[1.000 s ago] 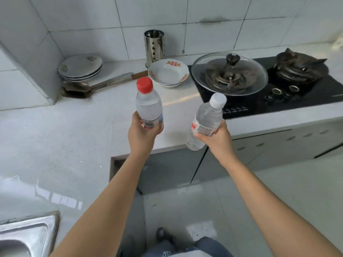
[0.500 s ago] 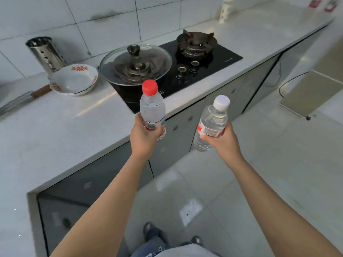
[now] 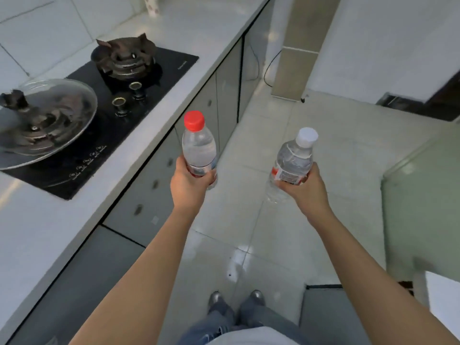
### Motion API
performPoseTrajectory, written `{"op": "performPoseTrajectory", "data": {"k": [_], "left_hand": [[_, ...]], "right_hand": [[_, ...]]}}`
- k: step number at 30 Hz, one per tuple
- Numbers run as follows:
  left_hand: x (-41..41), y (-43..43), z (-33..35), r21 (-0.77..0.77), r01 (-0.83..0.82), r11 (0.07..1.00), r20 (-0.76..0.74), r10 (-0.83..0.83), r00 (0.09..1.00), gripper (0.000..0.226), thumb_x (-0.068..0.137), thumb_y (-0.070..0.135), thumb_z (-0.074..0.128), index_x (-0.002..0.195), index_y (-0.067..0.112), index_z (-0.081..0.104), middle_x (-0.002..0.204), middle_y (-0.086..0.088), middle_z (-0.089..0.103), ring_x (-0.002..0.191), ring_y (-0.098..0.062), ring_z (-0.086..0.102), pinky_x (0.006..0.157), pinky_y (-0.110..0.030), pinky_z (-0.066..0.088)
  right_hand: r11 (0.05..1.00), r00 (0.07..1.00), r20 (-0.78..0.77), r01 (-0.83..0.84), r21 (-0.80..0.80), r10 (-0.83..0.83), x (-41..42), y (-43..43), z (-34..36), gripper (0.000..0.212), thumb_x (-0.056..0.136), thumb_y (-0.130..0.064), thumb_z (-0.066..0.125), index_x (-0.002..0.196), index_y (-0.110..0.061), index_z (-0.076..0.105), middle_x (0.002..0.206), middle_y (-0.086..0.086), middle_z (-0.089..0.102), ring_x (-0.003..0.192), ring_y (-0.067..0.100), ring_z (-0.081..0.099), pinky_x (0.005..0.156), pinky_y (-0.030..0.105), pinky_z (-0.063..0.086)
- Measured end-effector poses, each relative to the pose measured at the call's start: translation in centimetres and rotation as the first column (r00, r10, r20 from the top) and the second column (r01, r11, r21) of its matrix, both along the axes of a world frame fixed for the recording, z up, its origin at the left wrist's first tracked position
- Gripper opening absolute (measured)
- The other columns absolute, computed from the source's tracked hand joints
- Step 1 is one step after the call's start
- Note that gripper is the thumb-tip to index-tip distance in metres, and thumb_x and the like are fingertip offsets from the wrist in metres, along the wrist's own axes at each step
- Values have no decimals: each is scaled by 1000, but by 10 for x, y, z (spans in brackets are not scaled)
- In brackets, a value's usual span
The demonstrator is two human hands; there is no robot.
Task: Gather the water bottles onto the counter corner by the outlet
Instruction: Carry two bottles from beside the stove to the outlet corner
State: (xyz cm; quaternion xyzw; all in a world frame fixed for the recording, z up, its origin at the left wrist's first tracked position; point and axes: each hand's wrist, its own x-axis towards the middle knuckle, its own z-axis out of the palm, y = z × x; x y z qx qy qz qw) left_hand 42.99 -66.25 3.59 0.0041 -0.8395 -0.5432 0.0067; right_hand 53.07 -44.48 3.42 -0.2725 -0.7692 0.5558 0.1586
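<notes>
- Bottles fill both hands: the person stands beside the counter [image 3: 37, 232] with bare arms stretched forward, a clear water bottle in each.
- The left hand [image 3: 189, 185] is wrapped round the lower half of the red-capped bottle [image 3: 199, 148], with the fingers curled over its label. The bottle stands close to upright, cap on top.
- The right hand [image 3: 305, 189] grips the white-capped bottle [image 3: 293, 158] round its labelled middle. This one leans, its cap tipped up and to the right and its base poking out below the hand on the left.
- Both bottles are in the air over the pale tiled floor [image 3: 273, 220], out in front of the grey cabinet doors [image 3: 149, 190]. Neither touches the counter, and the two are well apart from each other.
- On the counter to the person's left lies a black glass hob [image 3: 99, 145]. A domed glass lid [image 3: 54, 120] sits over its near burner, while the far burner [image 3: 124, 58] shows its dark pan support bare. Two round knobs [image 3: 120, 103] stand between the burners, towards the hob's front edge.
- Farther along, at the back of the counter by the tiled wall, stands a small white thing [image 3: 151, 6], too blurred to name.
- A dark cable [image 3: 270, 68] hangs down past the far end of the cabinets, just beside a beige panel [image 3: 296, 58].
- At the bottom, the person's two shoes [image 3: 216, 298] and jean legs show on the floor, toes pointing along the line of the counter.
</notes>
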Motion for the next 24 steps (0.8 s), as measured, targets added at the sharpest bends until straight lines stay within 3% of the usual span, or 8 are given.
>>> {"op": "performPoseTrajectory", "data": {"k": [6, 11, 13, 18, 24], "left_hand": [[4, 47, -7, 29, 145, 989, 32, -146, 989, 44, 66, 26, 76, 99, 24, 47, 80, 22, 56, 74, 3, 55, 61, -17, 42], [8, 82, -12, 20, 203, 979, 41, -203, 978, 44, 67, 24, 76, 100, 21, 47, 80, 18, 57, 72, 0, 55, 60, -19, 42], [8, 95, -15, 24, 214, 977, 46, -215, 976, 47, 66, 24, 77, 104, 18, 49, 83, 12, 58, 75, -10, 57, 62, -23, 43], [5, 125, -17, 4, 217, 976, 39, -217, 975, 47, 66, 25, 77, 103, 17, 49, 85, 9, 58, 77, -15, 57, 59, -21, 41], [-3, 151, -18, 10, 180, 984, 35, -180, 983, 47, 66, 23, 77, 103, 19, 48, 82, 17, 56, 78, -13, 57, 64, -23, 43]], "right_hand": [[987, 987, 7, 159, -19, -159, 38, 33, -3, 66, 63, -20, 82, 117, -19, 44, 96, -18, 56, 86, -3, 56, 67, 16, 44], [976, 975, 20, 219, -6, -219, 56, 58, -5, 62, 64, -19, 82, 111, -23, 43, 92, -23, 54, 80, -8, 54, 55, 3, 42], [972, 971, 25, 237, 1, -237, 59, 69, -7, 60, 64, -18, 82, 109, -24, 42, 90, -22, 53, 78, -7, 53, 53, 1, 40], [974, 973, 44, 228, -2, -228, 58, 96, -10, 62, 63, -21, 82, 110, -26, 41, 91, -24, 54, 78, -10, 54, 54, 3, 41], [982, 981, 34, 190, -16, -189, 43, 125, -13, 63, 63, -21, 82, 112, -21, 42, 91, -23, 53, 79, -8, 53, 53, 1, 41]]}}
